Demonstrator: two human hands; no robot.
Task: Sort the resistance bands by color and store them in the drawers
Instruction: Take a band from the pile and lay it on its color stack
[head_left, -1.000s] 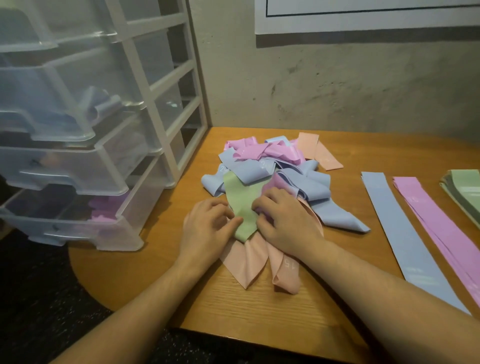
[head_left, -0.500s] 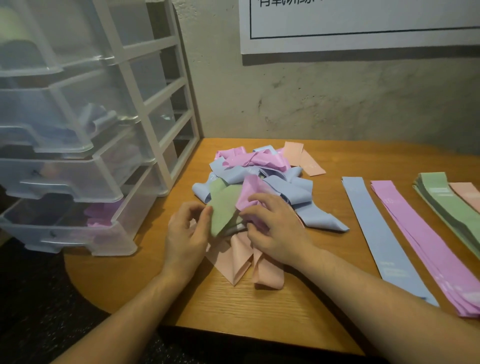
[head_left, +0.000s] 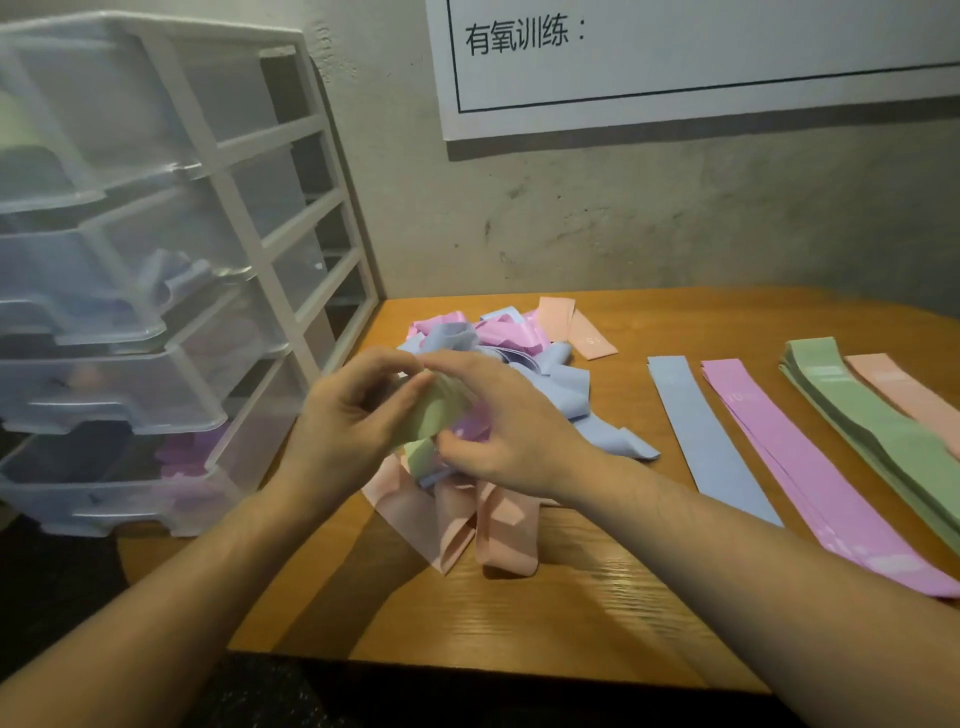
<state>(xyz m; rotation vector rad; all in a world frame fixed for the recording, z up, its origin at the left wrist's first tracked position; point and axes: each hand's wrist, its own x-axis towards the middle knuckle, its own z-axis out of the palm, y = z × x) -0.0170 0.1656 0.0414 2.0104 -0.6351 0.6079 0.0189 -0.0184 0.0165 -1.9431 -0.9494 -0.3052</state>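
A tangled pile of bands in blue, pink, peach and green lies mid-table. Above its near side, my left hand and my right hand both pinch a crumpled green band lifted off the pile. To the right lie sorted flat strips: a blue band, a pink stack, a green stack and a peach band. The clear plastic drawer unit stands at the left with its drawers pulled out; blue bands and purple bands show inside.
The wooden table ends at a rounded front edge close to my arms. A grey wall with a white printed sign stands behind the table. Peach bands trail from the pile toward the front edge.
Both hands have lifted the green band up off the pile and bunched it between them. The camera view has tilted upward, showing more of the wall and sign.
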